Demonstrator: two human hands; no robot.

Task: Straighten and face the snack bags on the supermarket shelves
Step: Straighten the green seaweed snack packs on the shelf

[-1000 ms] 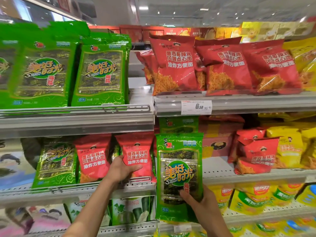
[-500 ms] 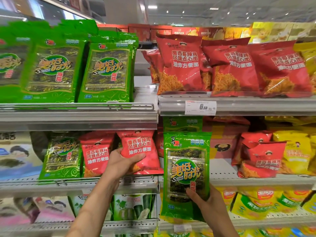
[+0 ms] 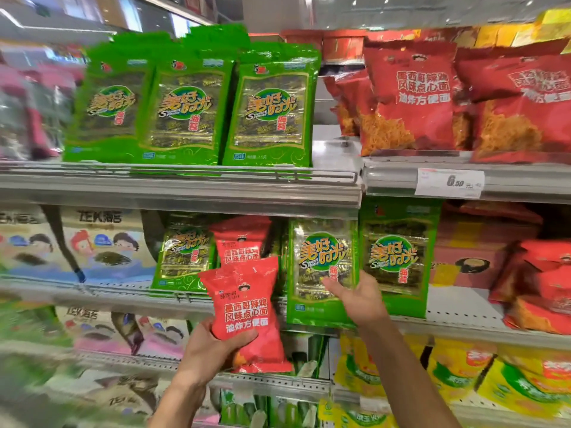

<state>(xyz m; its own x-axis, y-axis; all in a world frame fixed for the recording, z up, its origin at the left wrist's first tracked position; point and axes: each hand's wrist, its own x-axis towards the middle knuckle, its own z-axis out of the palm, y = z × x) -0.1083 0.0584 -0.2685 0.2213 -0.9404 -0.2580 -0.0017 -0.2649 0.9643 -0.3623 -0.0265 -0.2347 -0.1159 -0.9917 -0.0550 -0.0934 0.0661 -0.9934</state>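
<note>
My left hand [image 3: 213, 350] grips a red noodle-snack bag [image 3: 247, 310] by its lower part, held out in front of the middle shelf [image 3: 123, 293]. My right hand [image 3: 355, 296] holds a green seaweed pack [image 3: 321, 261] upright at the middle shelf, where the red bag stood before. Another green seaweed pack [image 3: 397, 257] stands just right of it. A second red bag [image 3: 239, 239] and a green pack [image 3: 185, 251] stand behind the lifted red bag.
The top shelf carries a row of green seaweed packs [image 3: 191, 109] on the left and red noodle bags [image 3: 411, 97] on the right, with a price tag [image 3: 449, 182] below. Yellow bags [image 3: 463, 372] fill the lower right; cartoon-printed packs [image 3: 102, 242] sit at left.
My left hand has pulled the red bag off the middle shelf and down toward me. My right hand has carried the green pack up and left into that spot. The view has shifted left.
</note>
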